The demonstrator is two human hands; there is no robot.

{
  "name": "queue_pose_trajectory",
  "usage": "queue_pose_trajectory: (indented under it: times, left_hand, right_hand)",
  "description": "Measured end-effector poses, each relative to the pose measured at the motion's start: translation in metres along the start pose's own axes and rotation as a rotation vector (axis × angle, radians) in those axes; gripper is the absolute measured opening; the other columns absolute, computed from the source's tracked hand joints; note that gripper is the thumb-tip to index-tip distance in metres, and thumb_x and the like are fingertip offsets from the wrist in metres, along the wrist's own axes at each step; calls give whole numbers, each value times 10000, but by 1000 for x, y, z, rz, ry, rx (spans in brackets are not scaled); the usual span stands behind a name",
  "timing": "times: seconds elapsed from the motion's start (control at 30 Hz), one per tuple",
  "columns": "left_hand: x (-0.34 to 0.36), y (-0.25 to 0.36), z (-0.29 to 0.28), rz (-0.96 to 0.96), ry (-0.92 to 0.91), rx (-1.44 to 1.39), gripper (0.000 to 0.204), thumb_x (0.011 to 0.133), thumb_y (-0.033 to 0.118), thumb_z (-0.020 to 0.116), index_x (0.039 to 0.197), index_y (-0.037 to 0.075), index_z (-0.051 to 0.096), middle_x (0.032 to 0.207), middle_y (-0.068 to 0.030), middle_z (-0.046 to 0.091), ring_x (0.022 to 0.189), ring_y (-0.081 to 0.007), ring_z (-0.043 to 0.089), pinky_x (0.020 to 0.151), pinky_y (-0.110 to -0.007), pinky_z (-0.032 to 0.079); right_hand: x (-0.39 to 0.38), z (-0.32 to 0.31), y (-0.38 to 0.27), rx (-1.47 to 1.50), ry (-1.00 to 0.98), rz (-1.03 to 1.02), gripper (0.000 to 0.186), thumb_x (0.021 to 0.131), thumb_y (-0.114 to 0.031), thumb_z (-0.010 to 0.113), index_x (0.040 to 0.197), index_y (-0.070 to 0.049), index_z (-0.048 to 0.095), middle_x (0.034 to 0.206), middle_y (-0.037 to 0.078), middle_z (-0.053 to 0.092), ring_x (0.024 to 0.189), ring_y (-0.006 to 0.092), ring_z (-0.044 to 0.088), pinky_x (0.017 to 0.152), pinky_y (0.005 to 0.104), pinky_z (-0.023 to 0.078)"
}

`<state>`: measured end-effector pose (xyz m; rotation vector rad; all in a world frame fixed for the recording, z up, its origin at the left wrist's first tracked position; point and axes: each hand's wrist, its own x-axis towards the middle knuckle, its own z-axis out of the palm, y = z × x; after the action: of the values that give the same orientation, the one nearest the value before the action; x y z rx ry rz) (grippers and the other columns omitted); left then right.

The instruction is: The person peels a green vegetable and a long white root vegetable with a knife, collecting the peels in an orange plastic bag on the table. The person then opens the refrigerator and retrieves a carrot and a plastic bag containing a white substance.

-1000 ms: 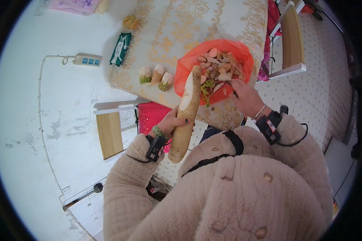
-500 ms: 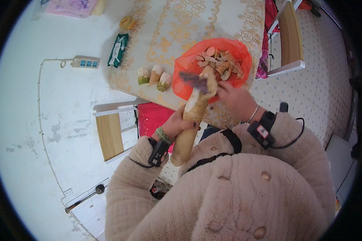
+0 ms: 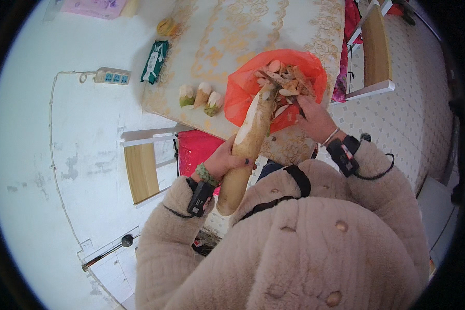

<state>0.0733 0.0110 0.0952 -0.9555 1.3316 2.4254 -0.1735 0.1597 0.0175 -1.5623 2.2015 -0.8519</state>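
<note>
My left hand [image 3: 226, 161] is wrapped round the lower part of a long white radish [image 3: 254, 121], which slants up and away over the table edge. A pale strip runs along its upper side, while the rest of its skin is brownish. My right hand [image 3: 316, 120] is closed on a dark-bladed knife [image 3: 272, 79] at the radish's far end; the fingers partly hide its handle. Under the knife lies an open red plastic bag [image 3: 239, 88] holding peelings and cut scraps [image 3: 289, 77]. Three cut radish ends [image 3: 203, 94], some green, stand left of the bag.
A gold-patterned cloth covers the table [image 3: 227, 46]. On it lie a green-and-white packet [image 3: 155, 62] and a roll of yellowish tape [image 3: 165, 26]. Chairs stand at the near left [image 3: 141, 173] and far right [image 3: 374, 49]. A power strip [image 3: 112, 76] is on the left wall.
My right hand and the knife have moved away from the radish's middle, up and right over the bag. The radish has tilted slightly; its pale strip shows more fully. My left hand keeps its grip.
</note>
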Motion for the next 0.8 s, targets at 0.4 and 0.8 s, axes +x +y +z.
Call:
queue_pose_trajectory:
  times: [0.4, 0.8]
  left_hand:
    - [7, 4, 4, -10, -34, 13, 745, 706, 96, 701, 1354, 8, 344, 1039, -119, 585, 824, -204, 643, 747, -336, 545]
    - [8, 3, -15, -57, 84, 17, 722, 715, 118, 681, 1352, 16, 359, 1037, -95, 598, 850, -197, 625, 765, -335, 528]
  right_hand:
    - [8, -10, -21, -198, -122, -19, 461, 792, -84, 548, 1244, -29, 478, 1198, 179, 546, 785, 320, 655, 633, 402, 542]
    - [23, -25, -12, 704, -329, 531, 508, 847, -80, 594, 1310, -30, 394, 842, 103, 603, 564, 144, 598, 492, 301, 504]
